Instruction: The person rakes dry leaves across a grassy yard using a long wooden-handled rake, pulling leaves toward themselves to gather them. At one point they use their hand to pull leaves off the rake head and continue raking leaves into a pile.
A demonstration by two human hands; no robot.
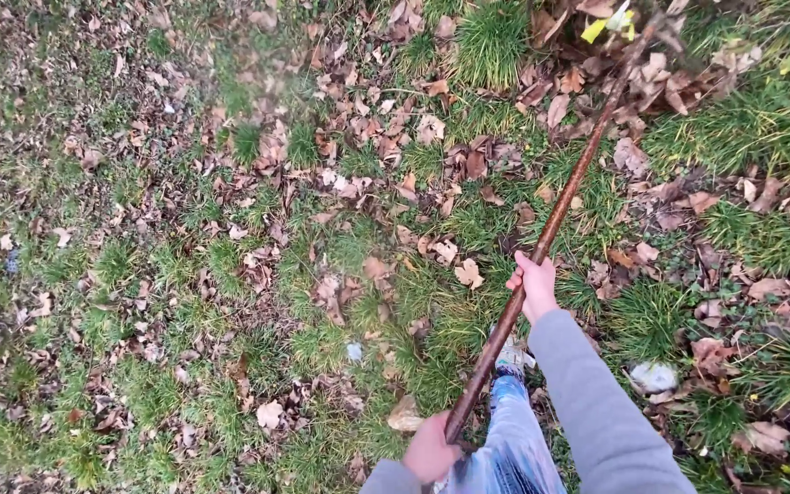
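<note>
On the grass (139, 274) with brown leaves (386, 183), a long brown stick (555, 215) points up and away. Right hand (536, 285) holds its middle tight, and left hand (430, 450) holds its near end tight.

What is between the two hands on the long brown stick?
In the head view, only bare stick runs between the left hand and right hand; behind it lie grass and a shoe.
</note>
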